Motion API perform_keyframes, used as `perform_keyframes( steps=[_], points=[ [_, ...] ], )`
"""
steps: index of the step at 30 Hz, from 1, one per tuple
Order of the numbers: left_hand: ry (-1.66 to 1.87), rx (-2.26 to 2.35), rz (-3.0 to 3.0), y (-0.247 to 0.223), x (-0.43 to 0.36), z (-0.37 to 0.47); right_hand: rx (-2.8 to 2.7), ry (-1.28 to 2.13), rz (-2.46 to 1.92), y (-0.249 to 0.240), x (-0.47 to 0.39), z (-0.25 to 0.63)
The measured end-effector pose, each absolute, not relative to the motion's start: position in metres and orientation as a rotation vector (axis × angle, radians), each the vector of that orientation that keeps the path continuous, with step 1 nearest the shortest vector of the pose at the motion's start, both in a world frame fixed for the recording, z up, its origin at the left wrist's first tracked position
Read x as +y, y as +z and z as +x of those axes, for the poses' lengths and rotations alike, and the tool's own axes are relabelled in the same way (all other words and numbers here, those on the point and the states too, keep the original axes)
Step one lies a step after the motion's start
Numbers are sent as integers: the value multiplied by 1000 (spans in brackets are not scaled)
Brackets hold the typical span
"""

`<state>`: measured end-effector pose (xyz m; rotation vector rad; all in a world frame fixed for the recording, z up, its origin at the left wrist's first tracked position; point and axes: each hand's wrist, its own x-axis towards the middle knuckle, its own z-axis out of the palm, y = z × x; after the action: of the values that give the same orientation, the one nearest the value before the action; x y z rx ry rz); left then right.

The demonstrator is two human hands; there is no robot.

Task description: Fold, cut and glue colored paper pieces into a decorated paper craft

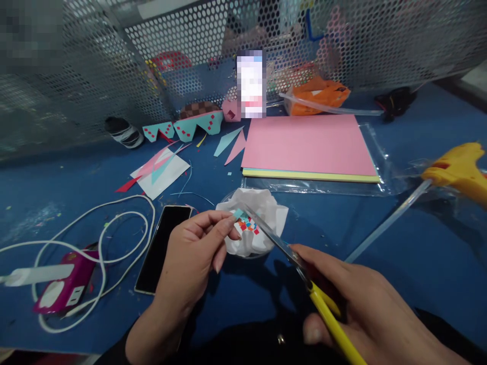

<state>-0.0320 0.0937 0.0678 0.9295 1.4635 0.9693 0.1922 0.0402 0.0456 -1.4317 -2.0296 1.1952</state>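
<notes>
My left hand [205, 243] pinches a small light-blue paper piece [239, 213] between thumb and forefinger. Yellow-handled scissors [315, 294] are in my right hand [353, 294], fingers wrapped round the handles. Their blades point up and left, with the tips beside the light-blue piece. Under both the paper and the blades is a bowl lined with white paper [272, 218]. Small red, orange, blue and white paper bits [249, 225] lie inside it.
Pink sheets [304, 144] lie beyond the bowl, with a yellow glue gun [452, 170] at right. A black phone [162, 243], white cable [102, 238] and purple device [70, 284] are at left. Paper cutouts [198, 125] stand near the mesh wall [190, 45].
</notes>
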Motion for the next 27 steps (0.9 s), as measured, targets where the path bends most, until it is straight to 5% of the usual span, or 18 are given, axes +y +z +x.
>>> perform_keyframes(
  steps=[27],
  points=[
    [908,1420,956,63,93,-33,-2091,1130,-1327,42,41,193]
  ],
)
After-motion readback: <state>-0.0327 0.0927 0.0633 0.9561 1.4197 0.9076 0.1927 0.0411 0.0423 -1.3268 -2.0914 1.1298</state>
